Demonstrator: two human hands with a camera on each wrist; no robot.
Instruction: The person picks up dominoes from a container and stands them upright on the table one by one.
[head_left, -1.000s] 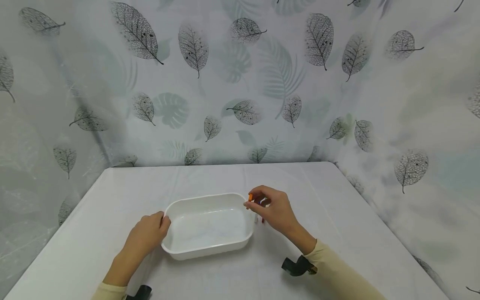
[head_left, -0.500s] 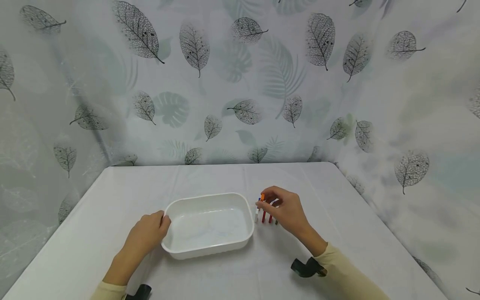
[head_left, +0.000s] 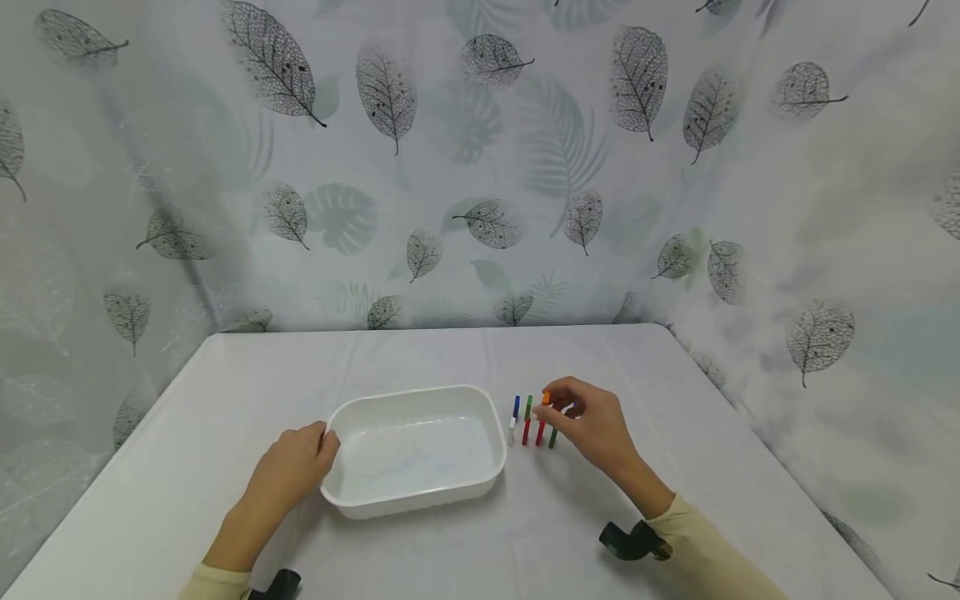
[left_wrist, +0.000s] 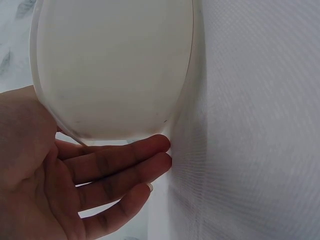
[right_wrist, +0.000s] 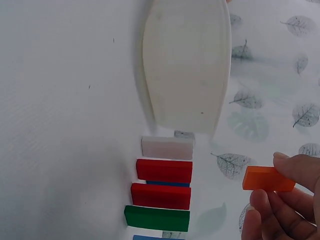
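Observation:
My left hand (head_left: 292,467) grips the left end of a white plastic basin (head_left: 416,502), its fingers lying along the outer wall in the left wrist view. Between thumb and fingertips, my right hand (head_left: 591,423) pinches a small orange domino-like block (right_wrist: 269,178) above the table, right of the basin. Under and beside that hand, small blocks stand in two rows. The nearer row has a white block (right_wrist: 167,148), a red block (right_wrist: 164,171), another red block (right_wrist: 160,195) and a green block (right_wrist: 157,218). Behind it show a blue block (head_left: 516,407) and a green block (head_left: 528,407); the hand hides part of this row.
A white cloth covers the table (head_left: 420,558). Leaf-patterned curtains (head_left: 480,167) hang along its back and both sides. Close to the row's left end is the basin's right wall. Dark wrist-worn devices sit at both sleeves, such as the right one (head_left: 633,542).
Still pinching the orange block, my right hand has moved right from the basin's right rim to over the block rows, uncovering more blocks. The left hand and basin have stayed put.

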